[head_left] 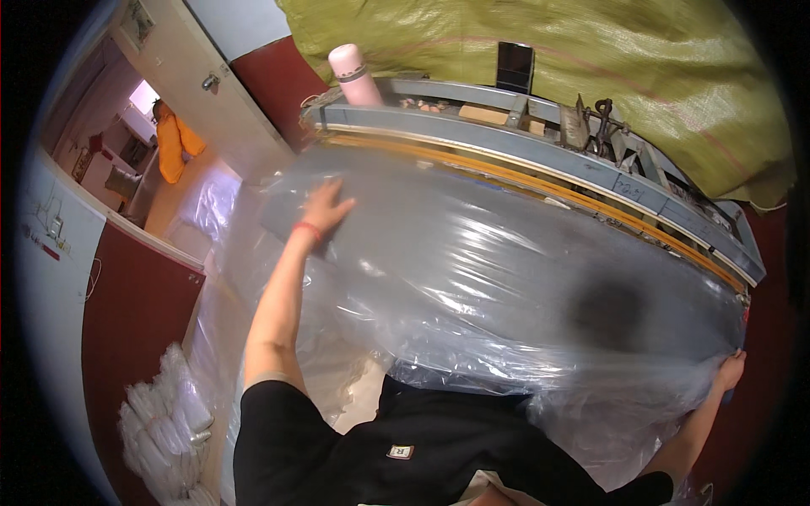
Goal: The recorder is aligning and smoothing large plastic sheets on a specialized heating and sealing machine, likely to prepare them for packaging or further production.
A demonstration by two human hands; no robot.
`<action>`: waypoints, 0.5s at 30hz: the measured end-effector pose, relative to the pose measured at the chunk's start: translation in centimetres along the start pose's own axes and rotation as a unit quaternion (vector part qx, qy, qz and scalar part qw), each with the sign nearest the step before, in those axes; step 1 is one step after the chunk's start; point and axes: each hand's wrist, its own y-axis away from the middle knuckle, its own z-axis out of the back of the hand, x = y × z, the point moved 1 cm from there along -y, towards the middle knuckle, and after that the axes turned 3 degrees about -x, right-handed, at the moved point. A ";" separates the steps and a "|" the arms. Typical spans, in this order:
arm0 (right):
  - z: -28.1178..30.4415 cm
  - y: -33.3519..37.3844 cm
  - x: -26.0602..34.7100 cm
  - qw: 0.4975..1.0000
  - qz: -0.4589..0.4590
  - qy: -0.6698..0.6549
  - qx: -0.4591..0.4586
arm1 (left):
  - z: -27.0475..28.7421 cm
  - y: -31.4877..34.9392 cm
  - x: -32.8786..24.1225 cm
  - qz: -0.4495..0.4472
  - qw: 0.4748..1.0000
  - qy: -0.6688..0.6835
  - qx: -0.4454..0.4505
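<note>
A wide sheet of clear plastic film (472,253) lies over a grey worktop in front of me, wrinkled and shiny along its near side. My left hand (325,209) rests on the film near the worktop's far left, fingers spread, with a red band at the wrist. At the far right corner, my right hand (732,371) has its fingers closed on the film's edge. The near part of the film hangs in loose folds against my body.
Behind the worktop runs a long metal frame (574,162) with a yellow strip (540,187). A pink thermos (354,78), a dark phone (515,67) and metal tools (602,126) are along it. Bundled plastic (164,422) lies lower left, near an open door (198,76). A green tarp (624,59) hangs behind.
</note>
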 end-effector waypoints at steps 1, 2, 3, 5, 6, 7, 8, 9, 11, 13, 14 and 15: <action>-0.3 0.0 -0.5 1.000 -0.009 -0.002 -0.015 | 1.5 -0.6 -1.0 0.066 0.994 -0.022 0.089; -0.5 0.0 -1.1 0.999 -0.019 -0.004 -0.030 | 0.8 -2.1 1.0 0.047 0.991 -0.018 0.124; -0.1 0.2 -0.7 0.999 -0.023 0.000 -0.027 | 1.4 -3.1 1.4 0.038 0.984 -0.040 0.168; 1.7 0.8 0.3 0.998 -0.033 0.037 0.025 | 2.6 -4.7 0.3 0.010 0.974 -0.062 0.217; 0.5 -0.3 -2.4 1.000 -0.018 0.004 -0.003 | 2.9 -6.2 -1.8 -0.018 0.955 -0.103 0.278; -0.5 -1.6 -5.7 0.999 -0.004 -0.023 -0.031 | 3.0 -7.6 -4.0 -0.051 0.929 -0.148 0.336; 1.8 0.9 -0.8 0.999 -0.015 -0.044 0.013 | 3.9 -7.7 -4.0 -0.034 0.910 -0.223 0.347; 4.4 2.6 2.3 0.999 -0.032 0.001 -0.005 | 4.0 -8.4 -6.4 -0.043 0.877 -0.299 0.373; 4.2 3.2 6.3 1.000 0.026 -0.005 0.003 | 4.7 -9.9 -2.6 -0.184 0.864 -0.300 0.361; 3.1 1.7 3.9 0.999 0.036 0.019 -0.034 | 3.8 -9.1 -14.9 -0.260 0.913 -0.191 0.249; 3.6 1.3 3.9 0.999 -0.029 -0.006 -0.020 | 3.5 -6.5 -21.8 -0.255 0.935 -0.080 0.235; 2.7 0.7 3.2 0.997 -0.038 -0.040 -0.051 | 2.9 -4.1 -26.5 -0.300 0.913 0.078 0.265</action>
